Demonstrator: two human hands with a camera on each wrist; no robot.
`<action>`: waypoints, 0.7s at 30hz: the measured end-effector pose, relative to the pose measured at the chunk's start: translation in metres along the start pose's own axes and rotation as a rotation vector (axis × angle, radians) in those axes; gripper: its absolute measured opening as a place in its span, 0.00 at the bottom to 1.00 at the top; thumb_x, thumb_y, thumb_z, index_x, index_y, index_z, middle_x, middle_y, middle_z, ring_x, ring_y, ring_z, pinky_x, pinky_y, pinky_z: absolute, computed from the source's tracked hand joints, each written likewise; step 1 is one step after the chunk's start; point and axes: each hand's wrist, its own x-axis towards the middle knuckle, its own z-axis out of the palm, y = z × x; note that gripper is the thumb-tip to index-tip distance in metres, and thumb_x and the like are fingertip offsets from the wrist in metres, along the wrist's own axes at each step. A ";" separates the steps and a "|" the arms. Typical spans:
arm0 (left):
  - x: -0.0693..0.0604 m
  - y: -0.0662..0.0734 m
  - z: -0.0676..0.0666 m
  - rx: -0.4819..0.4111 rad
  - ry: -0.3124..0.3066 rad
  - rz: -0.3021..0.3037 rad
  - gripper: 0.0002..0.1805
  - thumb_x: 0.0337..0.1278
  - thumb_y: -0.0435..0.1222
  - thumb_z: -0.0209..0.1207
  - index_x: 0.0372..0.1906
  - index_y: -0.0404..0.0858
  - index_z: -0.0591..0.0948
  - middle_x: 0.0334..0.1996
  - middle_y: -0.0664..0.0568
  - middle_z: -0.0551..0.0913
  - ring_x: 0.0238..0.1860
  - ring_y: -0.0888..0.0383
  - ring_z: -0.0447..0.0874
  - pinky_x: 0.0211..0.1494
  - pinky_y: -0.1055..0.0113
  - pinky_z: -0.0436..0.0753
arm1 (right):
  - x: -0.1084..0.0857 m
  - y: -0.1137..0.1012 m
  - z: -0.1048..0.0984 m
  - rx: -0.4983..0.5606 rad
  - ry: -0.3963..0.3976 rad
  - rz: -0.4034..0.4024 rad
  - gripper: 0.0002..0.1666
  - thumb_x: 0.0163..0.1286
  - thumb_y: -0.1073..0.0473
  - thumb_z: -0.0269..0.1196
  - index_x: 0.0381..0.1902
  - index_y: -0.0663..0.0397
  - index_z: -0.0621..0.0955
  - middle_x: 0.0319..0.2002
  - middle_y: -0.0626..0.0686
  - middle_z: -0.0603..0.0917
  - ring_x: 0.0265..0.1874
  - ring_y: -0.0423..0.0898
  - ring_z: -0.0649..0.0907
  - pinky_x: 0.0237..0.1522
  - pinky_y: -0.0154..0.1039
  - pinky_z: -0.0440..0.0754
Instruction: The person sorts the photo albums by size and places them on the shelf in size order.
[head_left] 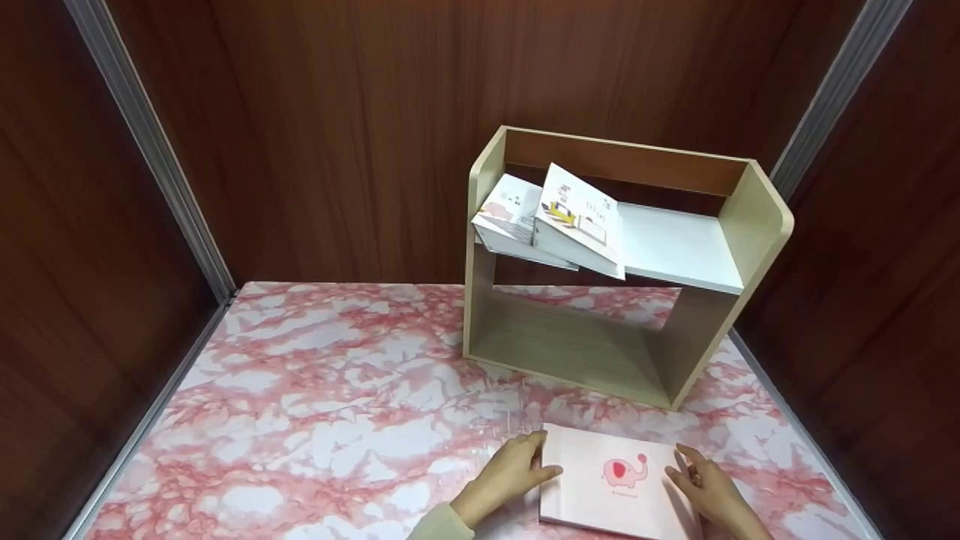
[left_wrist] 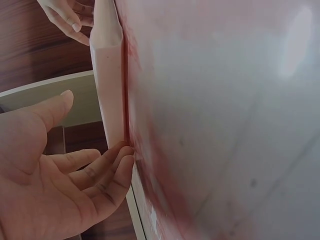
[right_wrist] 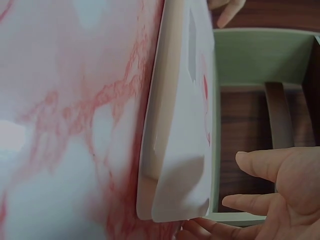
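Observation:
A pink hardcover book [head_left: 585,480] with an elephant on its cover lies flat on the table at the front. My left hand [head_left: 514,469] is at its left edge. In the left wrist view, that hand's fingertips touch the book [left_wrist: 109,95] near a corner, while the thumb stands apart from it. My right hand [head_left: 709,491] is by the opposite edge. The right wrist view has the right hand [right_wrist: 280,195] with thumb and forefinger spread off the book [right_wrist: 182,160] and the lower fingers near its corner, partly hidden.
Behind the book stands a two-level wooden shelf [head_left: 570,337]. On its upper board, a white book [head_left: 577,217] leans over another book [head_left: 510,206] at the left side, both jutting past the front edge. Dark wood-grain walls [head_left: 337,150] enclose the pink marbled table [head_left: 315,420].

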 end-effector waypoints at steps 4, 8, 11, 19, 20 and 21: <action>0.001 0.000 -0.001 -0.026 -0.007 0.008 0.37 0.55 0.52 0.58 0.62 0.30 0.67 0.26 0.57 0.70 0.25 0.68 0.62 0.31 0.77 0.69 | 0.000 0.001 0.000 -0.002 -0.013 0.021 0.28 0.66 0.58 0.58 0.57 0.73 0.68 0.19 0.48 0.69 0.16 0.34 0.64 0.21 0.31 0.65; 0.001 0.000 0.000 -0.038 -0.005 0.011 0.37 0.55 0.51 0.58 0.62 0.30 0.67 0.26 0.57 0.70 0.24 0.68 0.61 0.28 0.78 0.68 | -0.001 0.000 -0.003 -0.025 -0.042 0.063 0.30 0.66 0.56 0.58 0.59 0.72 0.67 0.23 0.51 0.75 0.21 0.38 0.71 0.25 0.34 0.70; 0.001 0.001 0.000 -0.057 0.006 0.001 0.36 0.56 0.49 0.59 0.62 0.29 0.66 0.24 0.60 0.68 0.22 0.69 0.60 0.28 0.79 0.69 | -0.001 -0.001 -0.005 -0.057 -0.057 0.090 0.31 0.66 0.53 0.58 0.59 0.71 0.67 0.27 0.53 0.78 0.27 0.43 0.76 0.31 0.40 0.74; 0.000 0.003 0.000 -0.079 0.005 -0.032 0.37 0.56 0.48 0.59 0.64 0.28 0.64 0.23 0.62 0.67 0.21 0.69 0.61 0.28 0.79 0.70 | -0.002 0.000 -0.011 -0.079 -0.074 0.137 0.32 0.66 0.51 0.57 0.59 0.70 0.68 0.30 0.56 0.82 0.32 0.49 0.80 0.38 0.47 0.77; 0.001 0.004 0.000 -0.081 0.007 -0.035 0.37 0.56 0.48 0.59 0.64 0.29 0.65 0.23 0.62 0.67 0.21 0.69 0.62 0.28 0.79 0.70 | -0.002 0.000 -0.012 -0.083 -0.075 0.138 0.32 0.67 0.51 0.57 0.59 0.70 0.68 0.30 0.57 0.82 0.32 0.50 0.81 0.37 0.47 0.77; 0.001 0.004 0.000 -0.082 0.007 -0.036 0.37 0.56 0.48 0.59 0.64 0.29 0.65 0.23 0.62 0.67 0.21 0.69 0.62 0.28 0.79 0.70 | -0.001 0.001 -0.012 -0.086 -0.075 0.138 0.32 0.67 0.51 0.57 0.59 0.70 0.68 0.30 0.57 0.82 0.32 0.50 0.81 0.37 0.47 0.78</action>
